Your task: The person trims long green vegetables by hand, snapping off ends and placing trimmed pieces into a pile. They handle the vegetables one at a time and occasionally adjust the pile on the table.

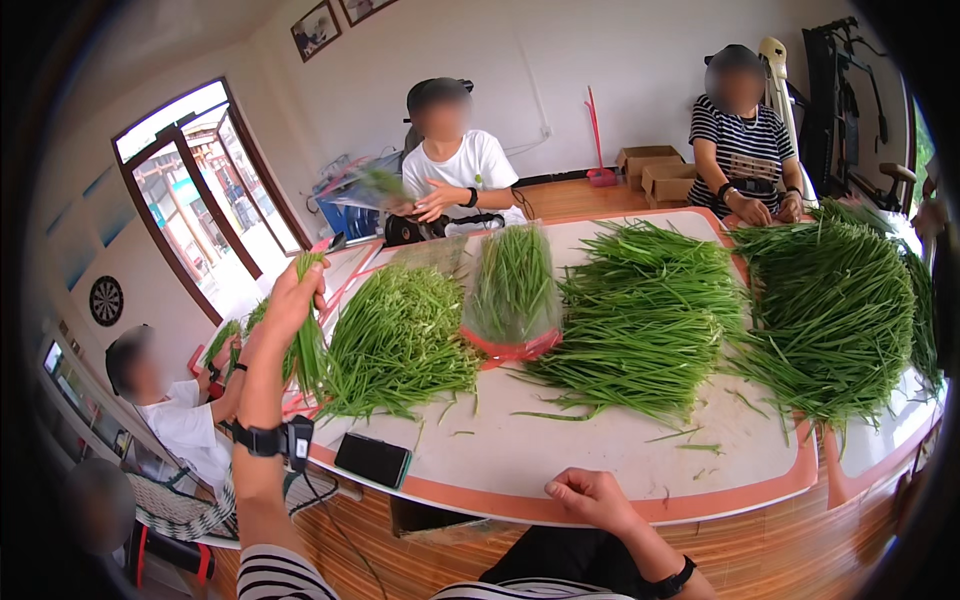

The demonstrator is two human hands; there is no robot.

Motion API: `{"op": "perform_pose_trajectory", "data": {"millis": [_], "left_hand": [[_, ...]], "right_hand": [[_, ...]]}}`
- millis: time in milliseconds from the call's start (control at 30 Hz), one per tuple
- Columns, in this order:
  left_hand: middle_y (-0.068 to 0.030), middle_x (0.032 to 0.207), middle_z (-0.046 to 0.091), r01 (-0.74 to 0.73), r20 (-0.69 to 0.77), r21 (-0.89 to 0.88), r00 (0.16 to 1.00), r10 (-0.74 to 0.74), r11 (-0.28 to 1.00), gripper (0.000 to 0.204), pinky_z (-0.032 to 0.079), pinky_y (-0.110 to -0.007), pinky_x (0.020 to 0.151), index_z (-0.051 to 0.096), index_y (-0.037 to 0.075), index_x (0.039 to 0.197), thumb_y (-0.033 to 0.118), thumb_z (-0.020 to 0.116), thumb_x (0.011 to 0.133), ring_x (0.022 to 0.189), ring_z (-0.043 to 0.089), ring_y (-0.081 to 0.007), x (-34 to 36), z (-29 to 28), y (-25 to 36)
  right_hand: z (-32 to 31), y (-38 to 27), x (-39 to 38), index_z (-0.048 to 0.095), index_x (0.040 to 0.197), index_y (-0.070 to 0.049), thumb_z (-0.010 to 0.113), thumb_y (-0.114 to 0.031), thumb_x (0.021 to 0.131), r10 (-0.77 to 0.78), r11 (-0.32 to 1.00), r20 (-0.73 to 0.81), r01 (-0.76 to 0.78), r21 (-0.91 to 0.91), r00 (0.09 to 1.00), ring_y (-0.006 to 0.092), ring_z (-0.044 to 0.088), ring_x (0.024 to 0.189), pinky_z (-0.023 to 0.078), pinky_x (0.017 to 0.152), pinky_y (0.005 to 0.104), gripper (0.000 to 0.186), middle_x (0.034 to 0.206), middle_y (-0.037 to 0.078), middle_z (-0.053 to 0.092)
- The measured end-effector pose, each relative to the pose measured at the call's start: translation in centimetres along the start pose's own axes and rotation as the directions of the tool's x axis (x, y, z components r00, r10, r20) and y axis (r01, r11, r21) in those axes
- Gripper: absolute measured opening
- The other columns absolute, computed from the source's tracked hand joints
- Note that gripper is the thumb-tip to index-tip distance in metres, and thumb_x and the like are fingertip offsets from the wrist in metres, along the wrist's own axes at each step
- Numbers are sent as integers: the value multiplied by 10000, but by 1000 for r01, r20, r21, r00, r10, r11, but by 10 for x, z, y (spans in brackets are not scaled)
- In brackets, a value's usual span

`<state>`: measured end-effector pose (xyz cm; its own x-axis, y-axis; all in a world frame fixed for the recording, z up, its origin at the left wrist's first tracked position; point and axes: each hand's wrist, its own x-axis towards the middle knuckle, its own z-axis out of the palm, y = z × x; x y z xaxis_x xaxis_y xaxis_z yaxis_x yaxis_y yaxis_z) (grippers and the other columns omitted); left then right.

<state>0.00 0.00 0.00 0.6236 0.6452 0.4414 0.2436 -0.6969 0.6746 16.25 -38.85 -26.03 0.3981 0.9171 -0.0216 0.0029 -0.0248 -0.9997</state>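
Three large green-stalk heaps (640,310), nine to three o'clock; on the bench (560,455), one filled bag (513,285) at twelve, one phone (372,460) at seven; two cardboard boxes (668,187) at two; one dartboard (106,300) at nine.

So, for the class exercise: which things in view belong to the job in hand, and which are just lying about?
Likely part of the job:
bunch of green stalks, held in the left hand
heaps of green stalks
clear bag, with stalks inside
table under them

Apparently just about:
dark phone
red dustpan
dartboard, on the wall
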Motion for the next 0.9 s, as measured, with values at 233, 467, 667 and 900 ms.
{"op": "perform_pose_trajectory", "data": {"millis": [233, 467, 667, 900], "left_hand": [[-152, 962, 604, -95, 40, 829, 993, 112, 550, 250, 459, -469, 800, 557, 137, 1091, 287, 480, 906, 955, 586, -367, 114, -8, -121], [-160, 1217, 532, 93, 108, 785, 953, -283, 613, 384, 384, -491, 935, 530, 119, 1210, 309, 558, 877, 1116, 506, -359, 146, 62, -168], [-195, 1313, 485, 373, 241, 276, 865, -439, 886, 651, 341, -384, 993, 499, 9, 1275, 463, 626, 825, 1231, 431, -296, 140, 85, -177], [-234, 1372, 411, 453, 170, 353, 830, -532, 819, 826, 267, -442, 1043, 587, 34, 1200, 735, 407, 803, 1308, 331, -346, 126, 91, -116]], "right_hand": [[-2, -12, -1, 663, 918, -13, 649, -284, 872, -90, 981, 0, 89, -172, 996, 74, 525, 575, 452, 552, 240, 275, 636, 33, 603], [-2, -24, -4, 659, 923, -43, 628, -253, 875, -126, 985, 31, 129, -116, 992, 176, 596, 663, 488, 622, 308, 218, 737, 97, 633], [-5, -25, -5, 639, 842, -24, 625, -215, 858, -217, 961, 6, 215, -176, 976, 314, 590, 681, 478, 612, 378, 191, 749, 155, 610], [-5, -24, 2, 623, 807, -31, 625, -229, 852, -245, 942, 51, 250, -223, 968, 348, 575, 699, 469, 639, 414, 202, 739, 165, 599]]}}
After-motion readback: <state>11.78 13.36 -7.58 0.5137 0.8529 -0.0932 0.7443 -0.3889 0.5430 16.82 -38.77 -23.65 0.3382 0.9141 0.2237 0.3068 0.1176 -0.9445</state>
